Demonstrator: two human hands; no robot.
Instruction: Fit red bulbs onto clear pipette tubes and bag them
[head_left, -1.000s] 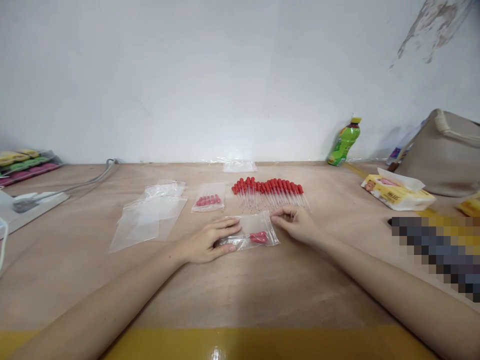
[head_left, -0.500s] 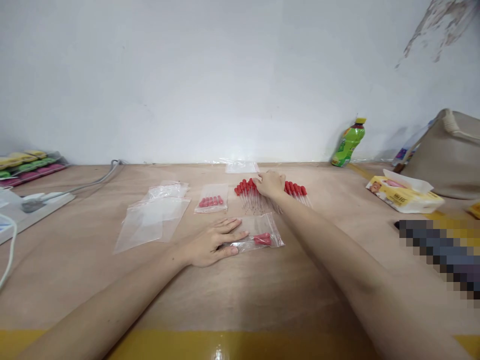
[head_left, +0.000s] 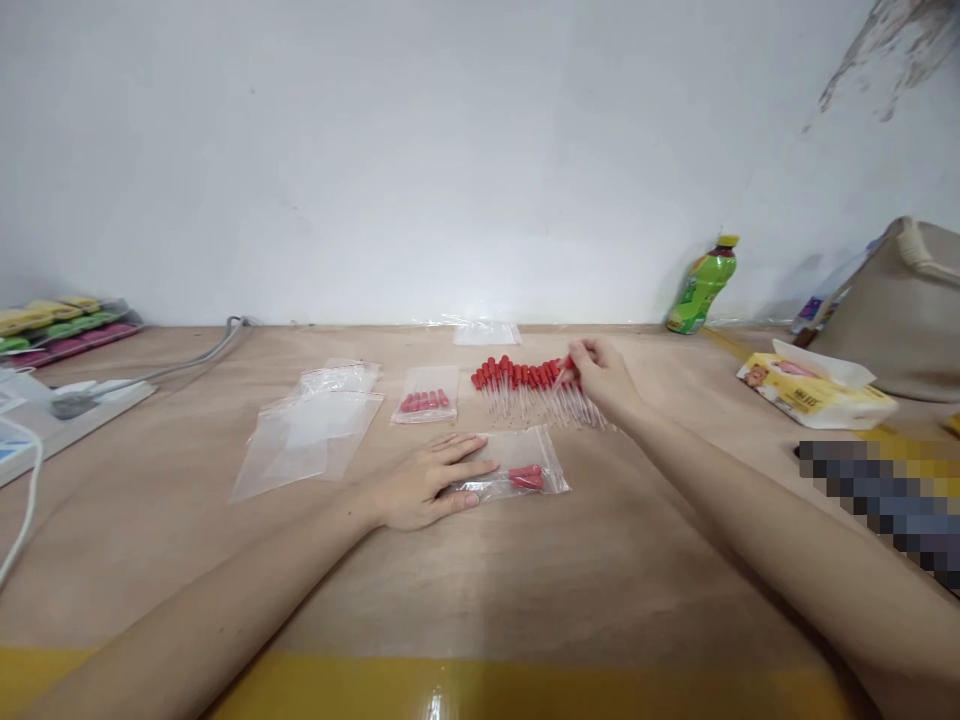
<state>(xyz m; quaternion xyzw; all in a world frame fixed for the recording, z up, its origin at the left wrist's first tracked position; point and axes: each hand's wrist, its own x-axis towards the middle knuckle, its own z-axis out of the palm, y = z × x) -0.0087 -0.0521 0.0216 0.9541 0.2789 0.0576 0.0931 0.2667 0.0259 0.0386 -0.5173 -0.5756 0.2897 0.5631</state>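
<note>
My left hand lies flat with its fingers spread, resting on the left part of a clear zip bag. Inside that bag are a few red-bulbed droppers. At the right end of a row of glass-like droppers with red rubber bulbs, my right hand is closed, pinching a dropper near its red bulb. Part of the row is hidden behind this hand. A second zip bag, with several droppers in it, lies to the left of the row.
Flat zip bags overlap on the left, and another bag lies by the wall. A power strip with cables is at far left. A green bottle, a tissue pack and a beige bag stand right.
My right hand has moved right along the dropper row, uncovering its middle, and now pinches a dropper. My left hand stays on the bag.
</note>
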